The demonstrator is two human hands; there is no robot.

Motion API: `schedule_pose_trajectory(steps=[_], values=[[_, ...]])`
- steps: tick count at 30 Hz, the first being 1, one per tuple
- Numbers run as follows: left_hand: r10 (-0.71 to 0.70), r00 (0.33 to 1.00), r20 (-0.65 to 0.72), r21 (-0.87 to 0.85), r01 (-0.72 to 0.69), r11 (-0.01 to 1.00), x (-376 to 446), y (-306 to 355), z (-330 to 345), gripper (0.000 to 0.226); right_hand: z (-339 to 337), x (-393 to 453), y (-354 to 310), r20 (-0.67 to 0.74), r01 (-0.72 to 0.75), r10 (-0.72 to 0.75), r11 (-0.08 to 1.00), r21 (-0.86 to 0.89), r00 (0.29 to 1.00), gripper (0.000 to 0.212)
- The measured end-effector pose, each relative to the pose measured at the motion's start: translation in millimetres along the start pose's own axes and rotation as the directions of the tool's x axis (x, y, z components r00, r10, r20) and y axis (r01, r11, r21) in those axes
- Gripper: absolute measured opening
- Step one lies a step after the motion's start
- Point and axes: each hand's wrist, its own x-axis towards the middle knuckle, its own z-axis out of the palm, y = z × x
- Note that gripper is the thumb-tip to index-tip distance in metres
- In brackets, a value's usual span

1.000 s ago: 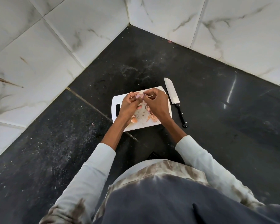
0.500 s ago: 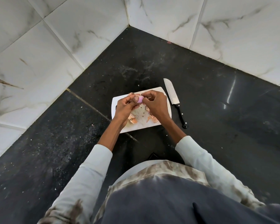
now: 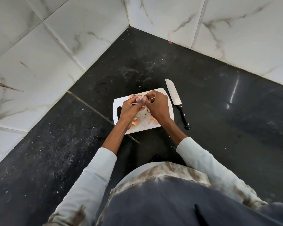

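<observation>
A small purple onion (image 3: 138, 99) is held above a white cutting board (image 3: 167, 121) on the black counter. My left hand (image 3: 130, 110) grips the onion from the left, fingers curled round it. My right hand (image 3: 157, 106) pinches at its right side with thumb and fingertips; a thin strip of skin sticks out from those fingers. Orange-pink peel scraps (image 3: 136, 122) lie on the board under my hands. Most of the onion is hidden by my fingers.
A knife (image 3: 176, 101) with a black handle lies on the counter just right of the board, blade pointing away. White marble-tiled walls (image 3: 55, 46) close the corner at left and back. The black counter (image 3: 227, 111) stretches to the right.
Both hands stayed over the board while turning the onion; more of its purple surface shows between the fingertips now. Knife and board have not moved.
</observation>
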Motion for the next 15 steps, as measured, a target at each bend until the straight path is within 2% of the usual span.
schedule_pose_trajectory(steps=[4,7,10,12,15], values=[[-0.023,0.997,-0.080,-0.046,0.020,0.999,4,-1,2,0.037,-1,0,2,0.012,0.001,-0.001,1.000,0.009,1.000,0.036],[-0.002,0.996,-0.093,-0.017,0.001,1.000,4,-3,-1,0.037,0,2,2,0.033,0.000,0.000,1.000,0.002,0.999,0.034],[0.061,0.997,-0.056,0.049,-0.059,0.997,3,-5,-7,0.031,3,3,4,0.044,0.017,-0.016,0.999,-0.030,0.999,0.025],[0.046,0.999,-0.013,0.054,-0.045,0.998,2,-4,-9,0.031,2,4,7,0.030,0.019,-0.018,0.999,-0.035,0.999,0.014],[0.031,0.999,0.031,0.066,-0.033,0.997,3,-4,-10,0.035,-1,4,10,0.000,0.007,-0.007,0.999,-0.045,1.000,0.016]])
